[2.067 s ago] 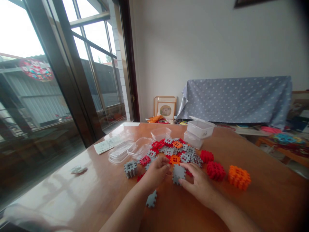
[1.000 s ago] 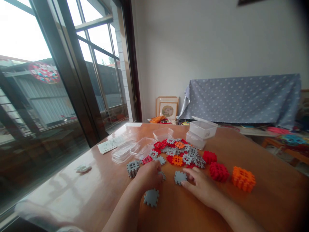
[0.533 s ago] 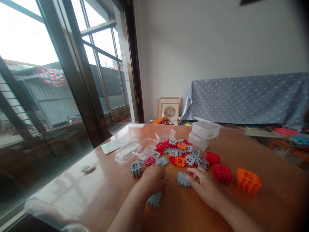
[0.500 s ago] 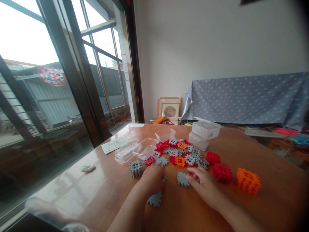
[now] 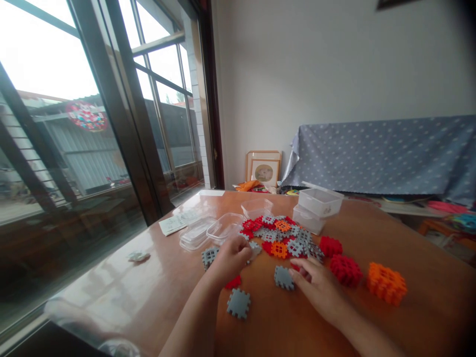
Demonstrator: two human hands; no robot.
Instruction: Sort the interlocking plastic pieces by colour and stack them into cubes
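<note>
My left hand (image 5: 235,258) is curled closed at the near left edge of a heap of interlocking plastic tiles (image 5: 270,235) in grey, red and orange. A grey tile (image 5: 255,249) shows just beyond its fingers; whatever they grip is hidden. My right hand (image 5: 316,280) rests low over the table, thumb and fingers apart, with the thumb at the edge of a flat grey tile (image 5: 283,277). A bit of red tile (image 5: 294,267) peeks out by its index finger. Nearer to me lie another grey tile (image 5: 238,303) and a red tile (image 5: 233,282), partly covered by my left wrist.
Stacked red tiles (image 5: 345,270) and stacked orange tiles (image 5: 387,283) stand on the right, a grey stack (image 5: 209,257) on the left. Clear plastic containers (image 5: 225,227), white boxes (image 5: 320,201) and papers (image 5: 174,223) lie farther back on the wooden table (image 5: 267,327).
My left hand has moved up and away toward the heap, uncovering the near grey tile and a red tile. My right hand stays almost in place; the view has shifted slightly.
</note>
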